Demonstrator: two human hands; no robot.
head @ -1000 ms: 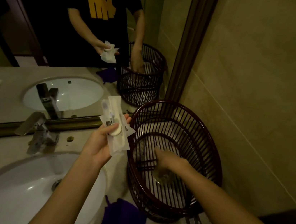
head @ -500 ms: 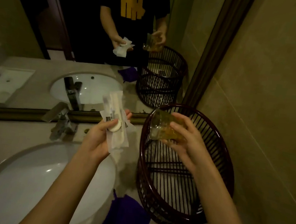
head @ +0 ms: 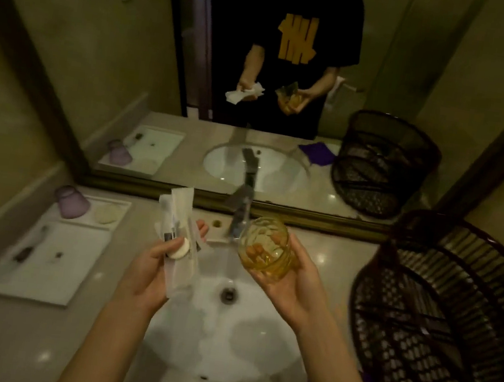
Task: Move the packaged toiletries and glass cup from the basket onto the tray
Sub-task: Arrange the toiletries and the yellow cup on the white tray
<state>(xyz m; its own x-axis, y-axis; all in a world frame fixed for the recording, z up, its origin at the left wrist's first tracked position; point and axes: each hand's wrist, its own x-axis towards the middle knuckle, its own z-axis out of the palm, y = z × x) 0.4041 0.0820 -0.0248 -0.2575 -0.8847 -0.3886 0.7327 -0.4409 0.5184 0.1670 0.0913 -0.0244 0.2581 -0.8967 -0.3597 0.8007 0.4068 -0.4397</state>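
An amber glass cup (head: 265, 250), tilted mouth-up, is gripped by the right hand (head: 292, 279); white sealed toiletry packets (head: 178, 239) are clutched in the left hand (head: 150, 270) over the sink (head: 225, 331).

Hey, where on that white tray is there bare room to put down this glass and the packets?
The white tray is mostly bare in its near and middle stretch. Small dark items lie near its left edge. The far tray is crowded: a purple cup and a round soap fill it.
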